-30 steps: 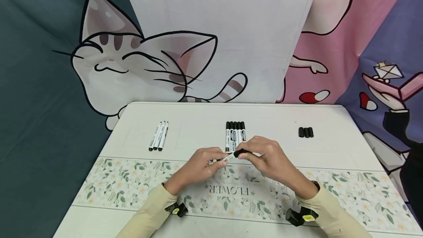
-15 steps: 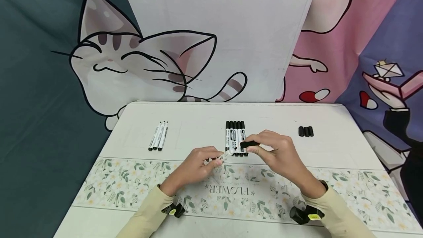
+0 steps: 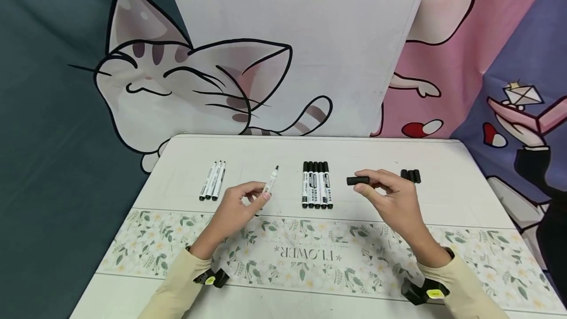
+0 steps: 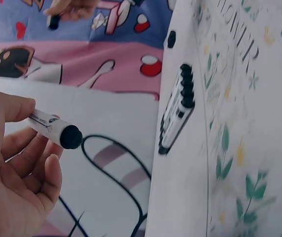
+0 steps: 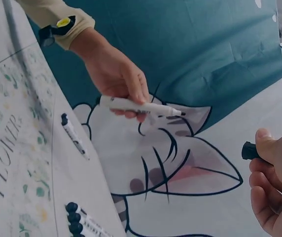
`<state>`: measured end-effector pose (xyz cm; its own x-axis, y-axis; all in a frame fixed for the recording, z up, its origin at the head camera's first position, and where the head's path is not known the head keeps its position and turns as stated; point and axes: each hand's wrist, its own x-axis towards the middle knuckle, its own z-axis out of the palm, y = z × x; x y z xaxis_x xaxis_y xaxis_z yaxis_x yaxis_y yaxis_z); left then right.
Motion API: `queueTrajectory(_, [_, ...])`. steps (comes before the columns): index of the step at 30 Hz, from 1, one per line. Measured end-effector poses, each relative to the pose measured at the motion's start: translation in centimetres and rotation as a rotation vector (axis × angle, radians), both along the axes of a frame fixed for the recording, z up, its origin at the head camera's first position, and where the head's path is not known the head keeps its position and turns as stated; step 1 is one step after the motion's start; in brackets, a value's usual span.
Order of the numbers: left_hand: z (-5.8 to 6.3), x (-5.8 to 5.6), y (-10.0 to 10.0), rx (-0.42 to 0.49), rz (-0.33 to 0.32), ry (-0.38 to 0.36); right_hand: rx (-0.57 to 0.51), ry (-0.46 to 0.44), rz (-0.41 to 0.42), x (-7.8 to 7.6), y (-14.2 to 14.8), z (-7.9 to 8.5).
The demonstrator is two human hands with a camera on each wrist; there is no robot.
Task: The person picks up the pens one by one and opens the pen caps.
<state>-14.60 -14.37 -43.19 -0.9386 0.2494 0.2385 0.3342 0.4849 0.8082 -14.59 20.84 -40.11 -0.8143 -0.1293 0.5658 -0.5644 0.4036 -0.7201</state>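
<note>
At the far left, a dark teal cloth point(image 3: 53, 186) hangs behind the white surface point(image 3: 266, 149). Three uncapped white pens point(image 3: 212, 181) lie side by side there, nibs pointing away from you, their long axes leaning slightly right at the far end.

Next comes your left hand point(image 3: 236, 208), raised above the surface, its thumb and fingers pinching an uncapped pen point(image 3: 271, 180). That pen slants: its black nib points up and away from you, a little to the right, and its black butt end shows in the left wrist view. The barrel is a smooth white tube with small printing, narrowing toward the nib.

In the middle, five capped pens point(image 3: 317, 186) lie in a neat touching row, black caps at the far end, dark lettering along the barrels. In front of them, a flowered band point(image 3: 177, 245) crosses the surface.

To their right, your right hand point(image 3: 394, 203) pinches a black cap point(image 3: 358, 180) between thumb and fingers, well apart from the pen; this short tube runs left to right. Beyond, three black caps point(image 3: 411, 175) lie together, partly covered by that hand in the head view.
</note>
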Motion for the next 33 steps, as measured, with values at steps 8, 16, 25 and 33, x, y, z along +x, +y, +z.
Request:
queueTrajectory(8, [-0.3,-0.9,-2.8,0.057,0.122,-0.022,-0.053,-0.021,-0.046,-0.1,1.2,-0.7])
queueTrajectory(16, [0.2,-1.3,-4.9,0.049,0.225,-0.025,-0.057,-0.057,-0.104,-0.3,2.7,-1.1])
queueTrajectory(25, [-0.4,-2.4,-7.8,0.005,0.299,0.062,-0.049,-0.053,-0.108,-0.3,3.6,-1.0])
queueTrajectory(33, [-1.2,-3.1,-10.2,-0.036,0.376,0.039,-0.025,-0.106,-0.091,-0.2,4.3,-1.2])
